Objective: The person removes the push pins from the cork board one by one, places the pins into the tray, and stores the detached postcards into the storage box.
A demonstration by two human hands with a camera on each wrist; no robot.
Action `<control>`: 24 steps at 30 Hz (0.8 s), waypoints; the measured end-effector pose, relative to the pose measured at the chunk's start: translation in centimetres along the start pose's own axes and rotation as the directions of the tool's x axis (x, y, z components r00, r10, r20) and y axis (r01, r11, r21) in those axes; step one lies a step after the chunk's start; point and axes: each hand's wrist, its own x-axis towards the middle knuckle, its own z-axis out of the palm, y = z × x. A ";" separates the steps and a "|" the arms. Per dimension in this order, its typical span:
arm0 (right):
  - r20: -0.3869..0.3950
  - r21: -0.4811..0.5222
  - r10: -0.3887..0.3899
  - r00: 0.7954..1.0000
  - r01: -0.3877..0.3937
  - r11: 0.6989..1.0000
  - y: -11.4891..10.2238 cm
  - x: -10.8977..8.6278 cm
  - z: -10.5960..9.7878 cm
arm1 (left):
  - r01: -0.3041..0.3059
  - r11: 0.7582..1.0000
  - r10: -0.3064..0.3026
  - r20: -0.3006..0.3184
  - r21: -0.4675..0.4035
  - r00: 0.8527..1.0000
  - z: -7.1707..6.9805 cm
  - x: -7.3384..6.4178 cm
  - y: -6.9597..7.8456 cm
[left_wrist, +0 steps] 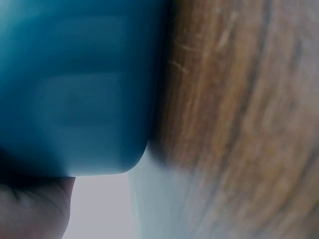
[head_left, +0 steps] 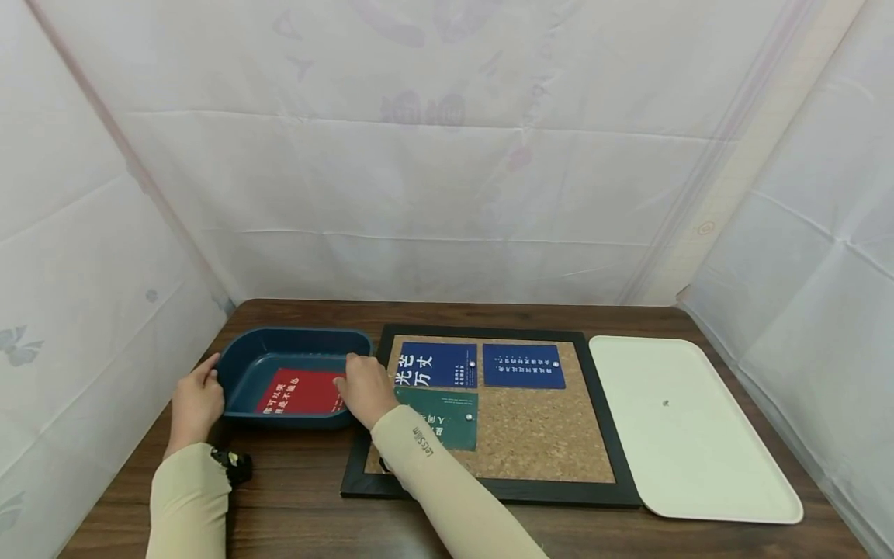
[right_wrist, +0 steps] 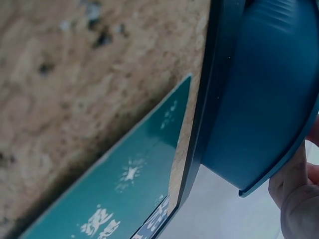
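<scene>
A dark blue plastic basin (head_left: 307, 421) sits at the left of the table with a red card (head_left: 307, 392) lying in it, white writing on its face. My left hand (head_left: 197, 400) grips the basin's left rim; in the left wrist view part of that hand (left_wrist: 35, 211) shows beside the basin's smooth wall (left_wrist: 79, 99). On the opposite side, my right hand (head_left: 369, 387) holds the right rim, its thumb over the inside. The right wrist view shows the fingers (right_wrist: 294, 184) bent over the basin's edge.
Right of the basin lies a black-framed cork board (head_left: 545, 435). Pinned on it are two blue cards (head_left: 438, 365), (head_left: 524, 366) and a green card (head_left: 457, 419), partly behind my right forearm. A cream tray (head_left: 691, 435) lies at the far right. White sheeting (head_left: 447, 186) encloses the table.
</scene>
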 end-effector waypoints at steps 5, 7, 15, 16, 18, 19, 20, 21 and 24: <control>0.013 0.049 0.009 1.000 -0.010 0.999 0.1 -0.2 0.0 | -0.013 1.000 0.013 -0.002 0.005 1.000 0.1 0.0 -0.1; 0.023 0.088 0.015 1.000 -0.017 0.996 0.2 -0.3 0.0 | -0.016 1.000 0.016 0.003 0.005 1.000 0.1 0.0 -0.1; 0.092 0.222 0.016 0.996 -0.037 0.974 0.4 -0.4 -0.6 | -0.011 1.000 0.011 0.012 0.006 1.000 0.1 0.0 -0.1; 0.101 0.224 0.018 0.995 -0.041 0.974 0.3 -0.4 -0.7 | -0.006 1.000 0.006 0.013 0.006 1.000 0.1 0.0 -0.1; 0.112 0.211 0.018 0.994 -0.042 0.977 0.3 -0.3 -0.7 | -0.001 1.000 0.001 0.015 0.009 1.000 0.1 0.1 0.0; 0.115 0.206 0.016 0.993 -0.039 0.978 0.3 -0.4 -0.8 | 0.001 1.000 -0.001 0.015 0.011 1.000 0.1 0.1 0.0; 0.120 0.203 0.013 0.993 -0.037 0.978 0.3 -0.4 -0.8 | 0.003 1.000 -0.004 0.016 0.013 1.000 0.1 0.1 0.0; 0.122 0.198 0.009 0.993 -0.033 0.980 0.3 -0.4 -0.8 | 0.004 1.000 -0.004 0.017 0.016 1.000 0.1 0.1 0.0; 0.125 0.206 -0.007 0.992 -0.019 0.978 0.4 -0.4 -0.8 | 0.002 1.000 -0.003 0.021 0.030 1.000 0.0 0.1 0.1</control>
